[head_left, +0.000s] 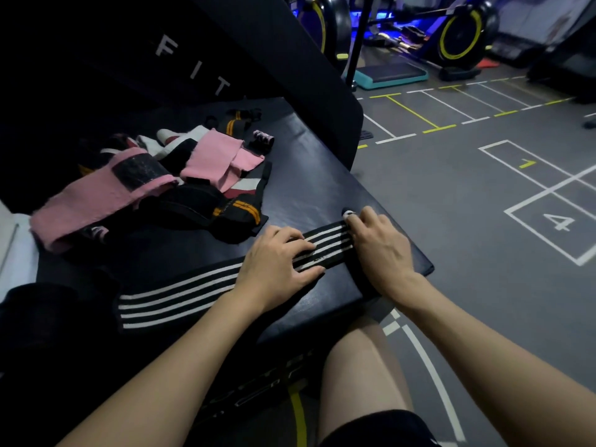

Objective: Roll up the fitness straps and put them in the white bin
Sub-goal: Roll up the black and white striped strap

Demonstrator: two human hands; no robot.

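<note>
On the grey gym floor [451,188], marked with white and yellow lines and numbered boxes, a black padded bench [306,175] fills the left and middle of the view, its upright back printed with pale letters. Exercise machines with yellow-rimmed wheels [461,33] and a teal step platform [390,74] stand far behind it.

Across the bench's near edge lies a long black strap with white stripes [180,288], flat and stretched from the lower left up toward the right corner. The left hand [277,259] rests on its middle, palm down, fingers spread and nearly straight, pressing the strap to the padding. The right hand [377,243] sits at the strap's far right end, fingers curled down onto it; a small rolled end seems to start under the fingertips, though the hand covers most of it, so I cannot tell how tight the grip is. The two hands are close, with a short stretch of striped band between them.

Behind the left hand, a heap of loose straps [180,188] lies on the bench: two wide pink ones [206,156], black ones with orange stripes [238,211], and white pieces, all tangled and dim. A pale edge [13,246] at the far left is cut off by the frame; what it belongs to is unclear. A bare knee [358,366] shows below the bench.
</note>
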